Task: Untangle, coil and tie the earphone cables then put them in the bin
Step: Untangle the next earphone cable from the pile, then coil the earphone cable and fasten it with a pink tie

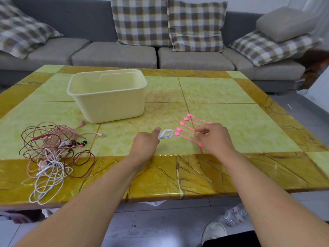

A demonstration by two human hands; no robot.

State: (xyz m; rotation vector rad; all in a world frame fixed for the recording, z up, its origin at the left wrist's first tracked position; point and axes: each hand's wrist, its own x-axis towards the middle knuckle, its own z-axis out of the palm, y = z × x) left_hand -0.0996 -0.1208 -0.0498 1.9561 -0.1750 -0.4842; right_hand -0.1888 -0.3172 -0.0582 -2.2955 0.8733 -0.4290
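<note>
**Coiled cable in hand, ties within reach**

A white coiled cable [166,134] sits pinched in the left hand [146,145] above the table [231,90] — the right hand [211,135] curls over pink ties [187,130], whether gripping one is unclear. Tangled earphones [53,150] lie left, the bin [108,97] behind.

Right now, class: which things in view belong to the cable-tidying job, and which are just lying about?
Job: white coiled cable held in left hand; pink ties under right hand; tangled earphones; bin.
Lying about: plaid cushions; plastic bottle on floor.
</note>
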